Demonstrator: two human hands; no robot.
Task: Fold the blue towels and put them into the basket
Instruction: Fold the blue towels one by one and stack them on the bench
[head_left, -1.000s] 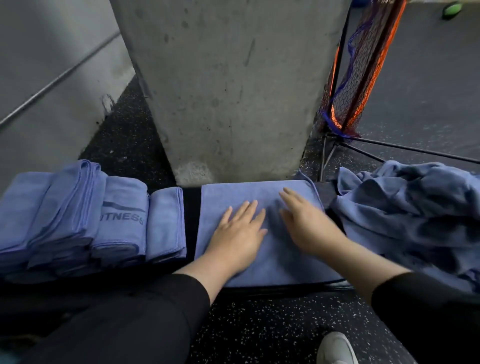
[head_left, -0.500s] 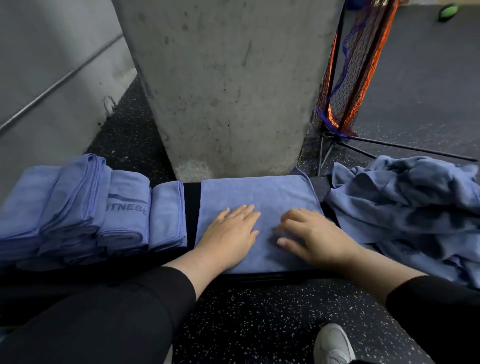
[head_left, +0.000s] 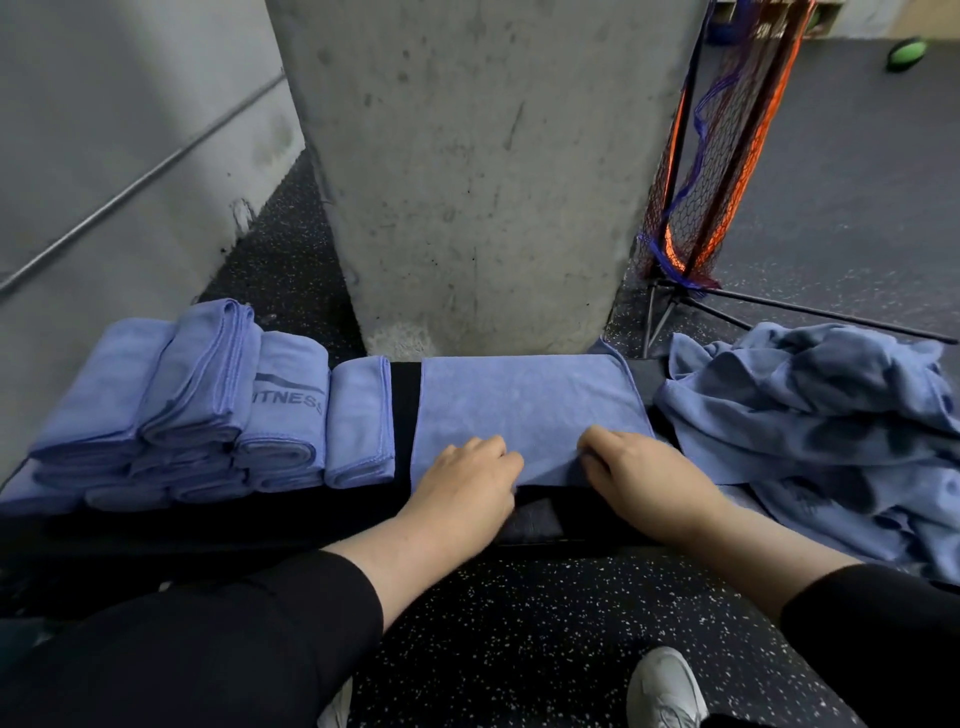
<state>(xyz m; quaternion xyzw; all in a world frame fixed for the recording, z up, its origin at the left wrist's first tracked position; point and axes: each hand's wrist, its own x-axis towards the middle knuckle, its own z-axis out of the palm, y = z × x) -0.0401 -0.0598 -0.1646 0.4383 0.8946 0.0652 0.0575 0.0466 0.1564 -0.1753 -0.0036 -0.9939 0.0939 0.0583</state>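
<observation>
A blue towel (head_left: 524, 405) lies flat and folded on a black bench (head_left: 405, 415) in front of me. My left hand (head_left: 465, 483) grips its near edge at the left, fingers curled over the hem. My right hand (head_left: 636, 475) grips the same near edge at the right. Several folded blue towels (head_left: 208, 410) are stacked at the left end of the bench, one printed with FITNESS. A loose heap of unfolded blue towels (head_left: 810, 415) lies at the right. No basket is in view.
A concrete pillar (head_left: 467, 182) rises just behind the bench. A folded orange and black net on a stand (head_left: 722, 156) leans at the right. A green ball (head_left: 906, 52) lies far back. My white shoe (head_left: 665, 686) rests on the speckled floor.
Both hands slid back over the flat towel toward me, from resting flat on its middle to curling round its near edge.
</observation>
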